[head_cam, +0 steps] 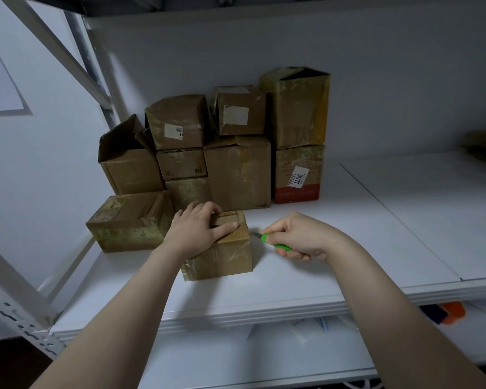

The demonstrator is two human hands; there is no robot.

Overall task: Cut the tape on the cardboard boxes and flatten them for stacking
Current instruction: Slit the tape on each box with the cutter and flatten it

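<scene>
Two hands attended one small box (222,259): the left hand (198,230) lay on its lid, fingers fairly straight, pressing it down onto the shelf (348,234). Just right of that hand, the box's top edge faced the green knife (275,245), its long axis running leftward out of the right hand (300,237), whose fingers curled tight round the handle, blade tip almost at the cardboard.
</scene>
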